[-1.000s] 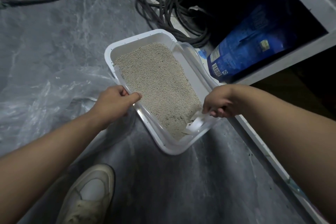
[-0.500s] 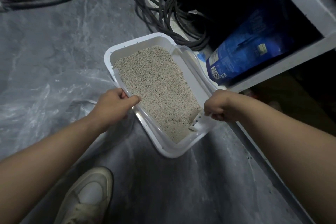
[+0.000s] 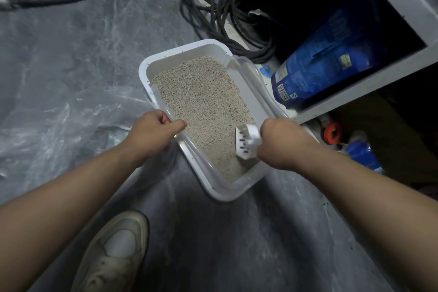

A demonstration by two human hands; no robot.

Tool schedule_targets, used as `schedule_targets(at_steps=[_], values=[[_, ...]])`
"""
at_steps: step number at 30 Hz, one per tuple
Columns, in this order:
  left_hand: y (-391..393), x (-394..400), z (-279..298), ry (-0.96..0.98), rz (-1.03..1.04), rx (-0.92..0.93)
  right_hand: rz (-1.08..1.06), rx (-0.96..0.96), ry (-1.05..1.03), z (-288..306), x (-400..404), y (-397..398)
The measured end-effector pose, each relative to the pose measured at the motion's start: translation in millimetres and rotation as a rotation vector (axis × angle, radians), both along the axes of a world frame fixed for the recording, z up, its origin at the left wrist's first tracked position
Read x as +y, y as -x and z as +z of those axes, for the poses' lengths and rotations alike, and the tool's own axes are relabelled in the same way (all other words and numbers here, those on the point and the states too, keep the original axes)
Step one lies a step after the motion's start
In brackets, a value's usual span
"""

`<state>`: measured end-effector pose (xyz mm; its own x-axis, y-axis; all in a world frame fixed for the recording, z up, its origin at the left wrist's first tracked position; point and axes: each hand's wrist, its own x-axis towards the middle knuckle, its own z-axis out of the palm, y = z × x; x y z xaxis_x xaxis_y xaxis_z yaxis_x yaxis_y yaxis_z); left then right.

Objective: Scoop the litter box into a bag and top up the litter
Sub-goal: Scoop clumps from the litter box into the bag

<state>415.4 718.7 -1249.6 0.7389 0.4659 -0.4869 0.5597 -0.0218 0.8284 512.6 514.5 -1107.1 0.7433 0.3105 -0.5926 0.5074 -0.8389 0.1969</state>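
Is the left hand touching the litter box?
Touching. The head view shows the left hand gripping the litter box rim, thumb hooked over its inner edge and fingers curled around the outside.

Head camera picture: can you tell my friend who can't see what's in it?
A right hand holds a white scoop in a litter box on the floor, while the left hand grips its rim. A clear bag lies left, a blue bag right.
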Motion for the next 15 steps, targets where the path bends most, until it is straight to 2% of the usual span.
schedule_targets(at_steps=[4,10,12,15], values=[[1,-2,3,0.004,-0.001,0.004,0.226,-0.113,0.102,3,-3,1],[1,-4,5,-0.005,0.007,0.006,0.443,-0.019,0.018,-10,2,22],[0,-4,5,-0.005,0.008,0.011,0.356,-0.008,0.005,-7,-1,21],[1,-3,4,0.000,0.003,0.015,0.015,-0.048,-0.038,1,-12,3]])
